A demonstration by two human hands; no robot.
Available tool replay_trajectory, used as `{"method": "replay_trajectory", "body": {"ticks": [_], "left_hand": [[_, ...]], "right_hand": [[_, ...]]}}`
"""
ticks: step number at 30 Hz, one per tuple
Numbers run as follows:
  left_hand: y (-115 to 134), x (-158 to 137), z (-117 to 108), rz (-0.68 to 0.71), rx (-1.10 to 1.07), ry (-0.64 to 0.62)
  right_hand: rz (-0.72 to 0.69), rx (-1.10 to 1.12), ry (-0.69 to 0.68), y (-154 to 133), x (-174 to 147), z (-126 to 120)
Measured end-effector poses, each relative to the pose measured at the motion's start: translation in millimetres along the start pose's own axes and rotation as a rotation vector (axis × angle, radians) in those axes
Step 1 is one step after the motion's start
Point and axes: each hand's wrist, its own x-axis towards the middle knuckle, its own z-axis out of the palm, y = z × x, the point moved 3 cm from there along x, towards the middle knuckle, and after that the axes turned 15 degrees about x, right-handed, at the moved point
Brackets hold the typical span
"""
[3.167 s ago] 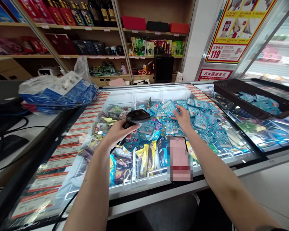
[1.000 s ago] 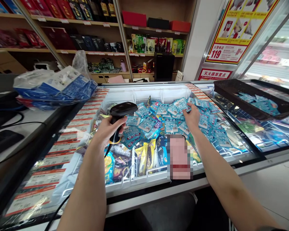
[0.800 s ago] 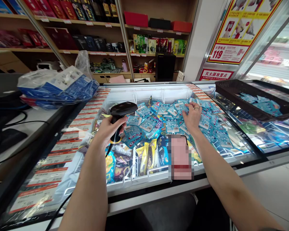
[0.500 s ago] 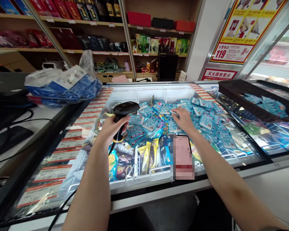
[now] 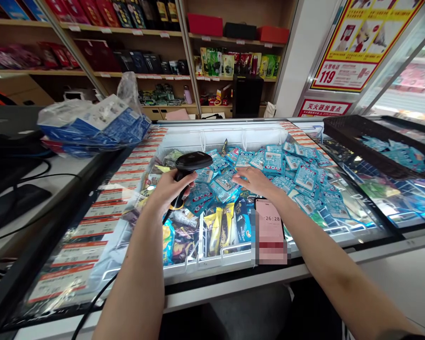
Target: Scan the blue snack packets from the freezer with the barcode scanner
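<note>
My left hand (image 5: 172,189) is wrapped round the handle of a black barcode scanner (image 5: 194,161), its head held above several small blue packets. My right hand (image 5: 250,179) hovers over the same spread, its fingers slightly bent and apart, with nothing visible in them. Just left of its fingertips lies a blue packet (image 5: 224,183). More blue packets (image 5: 306,178) with printed barcodes are heaped on the glass to the right. Below my right wrist rests a phone (image 5: 268,226) with a lit, partly blurred screen.
The glass-topped freezer (image 5: 184,288) holds wrapped ice creams (image 5: 221,226). A dark basket (image 5: 343,134) with blue packets stands at right. Plastic-wrapped blue boxes (image 5: 95,120) sit at left. The scanner's black cable (image 5: 99,300) trails over the front edge. Stocked shelves (image 5: 145,33) stand behind.
My right hand has moved left from the right-hand heap toward the packets near the scanner. The scanner in my left hand has shifted slightly right.
</note>
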Motion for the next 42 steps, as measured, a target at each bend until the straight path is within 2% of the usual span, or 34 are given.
{"method": "replay_trajectory", "body": {"ticks": [4,7,10,15,18,23,29,37,42], "left_hand": [[3,-1,1,0.010,0.009,0.003],[3,-2,2,0.006,0.015,-0.010],[3,-2,2,0.006,0.017,-0.014],[3,-2,2,0.028,0.036,-0.012],[2,-2,3,0.037,0.062,-0.014],[4,-3,5,0.081,0.070,-0.043],[13,-8,8,0.117,0.128,-0.114],[20,-12,11,0.167,0.204,-0.222],[19,-12,11,0.171,0.229,-0.241]], "right_hand": [[0.105,-0.063,0.138,6,-1,0],[0.133,-0.100,0.178,10,-1,3],[0.174,0.001,0.183,16,0,1],[0.321,0.214,0.252,29,-4,-13],[0.314,0.338,0.300,35,-5,-19],[0.306,0.704,0.427,47,-9,-20],[0.369,0.868,0.586,50,-16,-22],[0.381,0.891,0.629,47,-20,-26],[0.372,0.905,0.638,45,-20,-26]]}}
